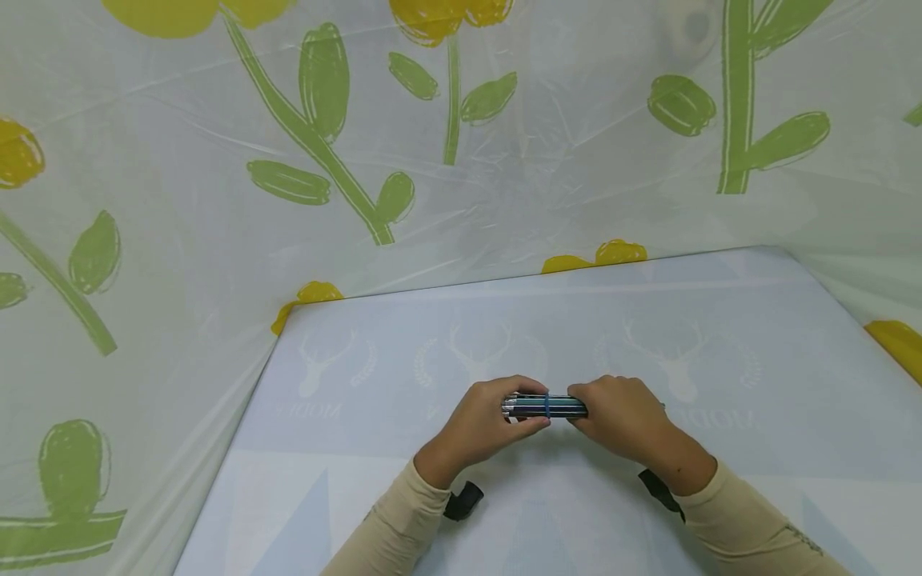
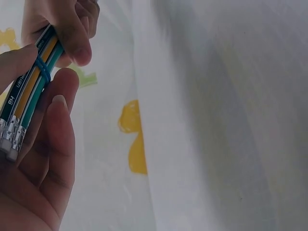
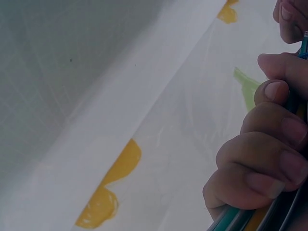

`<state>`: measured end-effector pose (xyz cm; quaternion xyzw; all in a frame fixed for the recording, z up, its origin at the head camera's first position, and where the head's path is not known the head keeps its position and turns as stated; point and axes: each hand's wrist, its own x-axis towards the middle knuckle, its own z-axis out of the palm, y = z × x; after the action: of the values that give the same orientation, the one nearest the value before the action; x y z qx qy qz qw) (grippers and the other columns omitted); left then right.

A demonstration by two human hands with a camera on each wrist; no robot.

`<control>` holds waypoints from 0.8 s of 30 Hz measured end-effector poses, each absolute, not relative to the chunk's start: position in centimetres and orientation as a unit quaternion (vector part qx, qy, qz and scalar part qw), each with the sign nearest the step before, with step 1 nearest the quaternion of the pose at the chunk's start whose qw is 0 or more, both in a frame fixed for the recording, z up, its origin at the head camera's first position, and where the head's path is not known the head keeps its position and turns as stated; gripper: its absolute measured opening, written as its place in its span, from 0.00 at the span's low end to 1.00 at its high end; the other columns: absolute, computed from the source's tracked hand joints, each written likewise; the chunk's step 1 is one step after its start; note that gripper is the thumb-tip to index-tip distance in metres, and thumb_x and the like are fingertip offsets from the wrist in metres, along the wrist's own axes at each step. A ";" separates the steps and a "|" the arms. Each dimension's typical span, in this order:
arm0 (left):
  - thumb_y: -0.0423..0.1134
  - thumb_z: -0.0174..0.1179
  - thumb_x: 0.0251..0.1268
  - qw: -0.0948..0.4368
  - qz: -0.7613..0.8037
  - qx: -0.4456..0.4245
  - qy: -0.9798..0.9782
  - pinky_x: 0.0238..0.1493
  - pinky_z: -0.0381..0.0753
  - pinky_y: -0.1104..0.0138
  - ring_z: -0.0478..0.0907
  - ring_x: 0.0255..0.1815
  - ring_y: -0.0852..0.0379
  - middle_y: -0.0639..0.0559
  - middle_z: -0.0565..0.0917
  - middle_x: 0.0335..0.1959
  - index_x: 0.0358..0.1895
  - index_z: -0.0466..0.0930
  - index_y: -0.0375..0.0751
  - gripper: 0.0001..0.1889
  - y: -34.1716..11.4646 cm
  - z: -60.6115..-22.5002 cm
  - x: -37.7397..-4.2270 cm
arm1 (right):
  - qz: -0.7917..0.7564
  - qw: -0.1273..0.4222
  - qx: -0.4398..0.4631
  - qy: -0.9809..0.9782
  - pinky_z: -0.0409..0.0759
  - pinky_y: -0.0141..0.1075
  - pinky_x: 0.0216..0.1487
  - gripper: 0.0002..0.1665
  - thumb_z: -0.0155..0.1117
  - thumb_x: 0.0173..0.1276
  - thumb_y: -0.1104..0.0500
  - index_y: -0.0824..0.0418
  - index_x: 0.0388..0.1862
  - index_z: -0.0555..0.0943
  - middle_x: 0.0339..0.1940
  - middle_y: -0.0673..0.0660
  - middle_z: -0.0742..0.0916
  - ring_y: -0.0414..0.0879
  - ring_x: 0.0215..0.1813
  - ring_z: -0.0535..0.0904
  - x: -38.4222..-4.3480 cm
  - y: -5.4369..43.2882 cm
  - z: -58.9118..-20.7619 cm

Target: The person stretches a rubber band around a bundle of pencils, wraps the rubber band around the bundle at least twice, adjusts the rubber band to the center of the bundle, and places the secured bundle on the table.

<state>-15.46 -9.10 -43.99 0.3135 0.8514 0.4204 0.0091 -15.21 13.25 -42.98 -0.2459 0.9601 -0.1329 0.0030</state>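
Observation:
A bundle of pencils (image 1: 524, 406) is held level between both hands above the table, with a blue rubber band (image 2: 42, 69) around it. Dark, orange and teal barrels show in the left wrist view, their metal ferrules and erasers (image 2: 12, 137) towards the left palm. My left hand (image 1: 490, 416) pinches the bundle from both sides, thumb and fingertips at the band. My right hand (image 1: 623, 416) grips the other part of the pencils, fingers curled round them. In the right wrist view, barrels (image 3: 255, 219) come out below its little finger; their far ends are out of frame.
Under the hands is a table with a pale cover (image 1: 576, 320) printed with deer heads. A whitish sheet (image 1: 540, 184) with yellow flowers and green leaves hangs behind and at the sides. Black straps (image 1: 464, 502) show at both wrists.

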 end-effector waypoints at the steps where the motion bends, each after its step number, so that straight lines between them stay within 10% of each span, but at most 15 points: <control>1: 0.42 0.72 0.60 0.008 0.420 0.315 0.851 0.29 0.80 0.76 0.78 0.34 0.66 0.56 0.88 0.44 0.52 0.84 0.47 0.18 -9.0 -44.0 -15.4 | -0.131 0.005 -0.244 0.961 0.62 0.32 0.23 0.11 0.74 0.59 0.59 0.52 0.25 0.79 0.16 0.44 0.74 0.38 0.21 0.65 -15.2 13.2 -43.0; 24: 0.42 0.74 0.56 -0.011 0.411 0.316 0.855 0.36 0.78 0.78 0.83 0.42 0.67 0.55 0.89 0.48 0.53 0.87 0.45 0.19 -8.7 -43.9 -15.2 | -0.108 -0.007 -0.244 0.964 0.66 0.32 0.23 0.08 0.75 0.59 0.58 0.57 0.29 0.83 0.18 0.46 0.80 0.39 0.21 0.67 -14.7 12.7 -42.9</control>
<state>-15.16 -8.68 -43.93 0.3156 0.8552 0.4111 -0.0110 -14.68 12.70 -42.91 -0.2443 0.9637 -0.1078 -0.0075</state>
